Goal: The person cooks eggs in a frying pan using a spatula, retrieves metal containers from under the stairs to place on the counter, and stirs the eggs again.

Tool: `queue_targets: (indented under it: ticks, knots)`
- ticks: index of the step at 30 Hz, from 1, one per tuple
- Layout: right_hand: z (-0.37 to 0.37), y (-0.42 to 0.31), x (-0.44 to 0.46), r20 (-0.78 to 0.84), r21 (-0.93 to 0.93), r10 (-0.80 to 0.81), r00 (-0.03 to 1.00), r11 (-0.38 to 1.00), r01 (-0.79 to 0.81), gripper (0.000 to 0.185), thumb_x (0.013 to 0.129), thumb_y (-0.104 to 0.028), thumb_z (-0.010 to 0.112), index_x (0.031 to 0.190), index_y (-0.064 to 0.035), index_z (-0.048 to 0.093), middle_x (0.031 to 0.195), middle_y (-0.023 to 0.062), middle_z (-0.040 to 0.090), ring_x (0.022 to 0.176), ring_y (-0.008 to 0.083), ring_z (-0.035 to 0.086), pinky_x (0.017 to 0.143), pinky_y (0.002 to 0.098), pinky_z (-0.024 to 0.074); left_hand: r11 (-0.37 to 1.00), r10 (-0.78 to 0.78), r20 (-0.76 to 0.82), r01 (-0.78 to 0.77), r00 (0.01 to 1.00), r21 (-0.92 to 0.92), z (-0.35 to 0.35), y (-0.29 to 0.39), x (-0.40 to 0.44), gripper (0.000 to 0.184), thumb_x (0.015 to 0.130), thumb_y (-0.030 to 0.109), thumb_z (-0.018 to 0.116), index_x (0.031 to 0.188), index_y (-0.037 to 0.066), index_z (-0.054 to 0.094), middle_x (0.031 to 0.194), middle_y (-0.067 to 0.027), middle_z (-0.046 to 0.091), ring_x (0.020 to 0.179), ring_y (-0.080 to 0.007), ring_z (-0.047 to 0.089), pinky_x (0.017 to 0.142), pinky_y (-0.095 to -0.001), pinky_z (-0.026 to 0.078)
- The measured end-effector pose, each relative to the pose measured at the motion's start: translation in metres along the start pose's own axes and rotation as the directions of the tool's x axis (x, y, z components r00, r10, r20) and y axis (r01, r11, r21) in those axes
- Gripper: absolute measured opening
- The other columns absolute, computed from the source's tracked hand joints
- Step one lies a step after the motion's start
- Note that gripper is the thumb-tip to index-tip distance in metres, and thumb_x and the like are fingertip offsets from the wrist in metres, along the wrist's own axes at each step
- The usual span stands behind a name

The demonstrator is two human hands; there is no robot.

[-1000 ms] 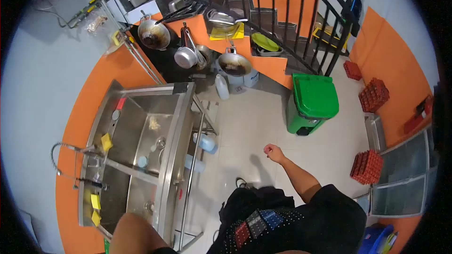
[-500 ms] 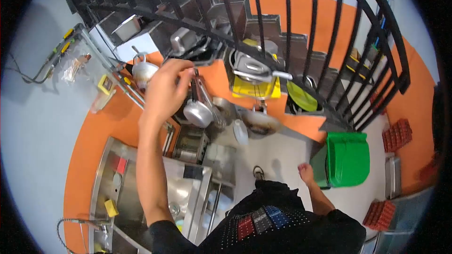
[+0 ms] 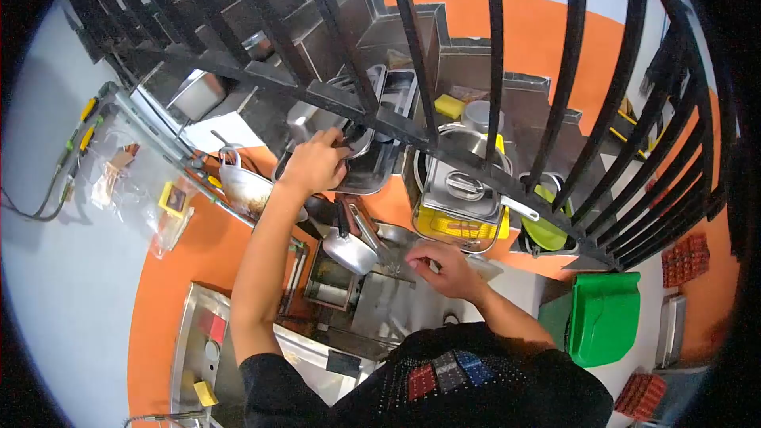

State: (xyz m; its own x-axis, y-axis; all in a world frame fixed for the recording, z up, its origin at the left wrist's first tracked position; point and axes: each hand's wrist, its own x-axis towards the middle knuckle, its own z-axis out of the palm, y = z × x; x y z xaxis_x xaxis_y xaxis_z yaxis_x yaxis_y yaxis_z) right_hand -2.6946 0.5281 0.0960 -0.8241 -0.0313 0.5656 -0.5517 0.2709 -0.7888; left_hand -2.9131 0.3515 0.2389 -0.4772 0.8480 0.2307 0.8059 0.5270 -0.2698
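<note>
Railing [image 3: 337, 101] crossed the far tray [image 3: 380, 166]! Left hand [image 3: 317, 162] sat alongside, fingers bent, grip unclear; right hand [image 3: 444, 269] hung, loosely curled, near the saucepan [image 3: 349, 252].

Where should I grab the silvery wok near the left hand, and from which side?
I'd try its loop handle, coming from the camera's side, where nothing covers it. The loop sticks up from the upper rim of the wok, while the bowl is wide and rounded, so probably harder to grip.

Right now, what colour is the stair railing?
Black: the stair railing shows best in the head view.
</note>
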Motion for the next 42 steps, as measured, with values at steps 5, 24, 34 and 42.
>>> queue_targets:
  ticks: [5, 24, 34, 42]
  knots:
    - [-0.001, 0.012, 0.022, 0.023, -0.083, 0.053, 0.998, 0.995, -0.051, 0.008, 0.081, -0.002, 0.062, 0.088, -0.0026, 0.064, 0.079, 0.0088, 0.062, 0.067, 0.0195, 0.059, 0.06, 0.0297, 0.0468, 0.998, 0.066, 0.03, -0.066, 0.997, -0.004, 0.007, -0.013, 0.006, 0.022, 0.069, 0.015, 0.063, 0.089, 0.005, 0.066, 0.1, -0.0106, 0.054, 0.089, -0.0297, 0.06, 0.072, -0.0407, 0.053]
    - [0.052, -0.023, 0.171, -0.15, -0.675, -0.36, 0.921, 0.718, 0.171, 0.027, 0.073, -0.014, 0.069, 0.096, -0.0033, 0.06, 0.102, 0.0117, 0.056, 0.095, 0.0327, 0.053, 0.08, 0.0391, 0.0463, 0.977, 0.135, -0.316, -0.178, 0.939, -0.113, 0.01, -0.021, -0.04, 0.019, 0.071, 0.011, 0.063, 0.088, 0.004, 0.058, 0.1, -0.0091, 0.056, 0.09, -0.0276, 0.059, 0.069, -0.0373, 0.052]
    - [0.044, -0.003, 0.181, 0.018, -0.713, -0.281, 0.96, 0.669, 0.209, 0.015, 0.075, -0.016, 0.064, 0.087, -0.007, 0.06, 0.095, 0.0086, 0.057, 0.092, 0.0343, 0.052, 0.078, 0.0422, 0.0435, 0.987, -0.095, 0.055, 0.102, 0.994, -0.128, 0.005, -0.073, -0.094, 0.08, 0.077, 0.011, 0.067, 0.143, 0.031, 0.027, 0.136, -0.0254, 0.035, 0.12, -0.0457, 0.041, 0.098, -0.0468, 0.039]
    - [0.064, -0.006, 0.175, -0.146, -0.528, -0.284, 0.948, 0.832, 0.169, 0.015, 0.077, -0.014, 0.065, 0.09, -0.0068, 0.06, 0.093, 0.01, 0.054, 0.088, 0.0334, 0.054, 0.075, 0.0405, 0.0449, 0.945, -0.053, 0.027, 0.059, 0.998, -0.322, 0.009, -0.071, -0.074, 0.043, 0.087, 0.02, 0.058, 0.128, 0.023, 0.046, 0.122, -0.0214, 0.046, 0.096, -0.0423, 0.057, 0.081, -0.0463, 0.049]
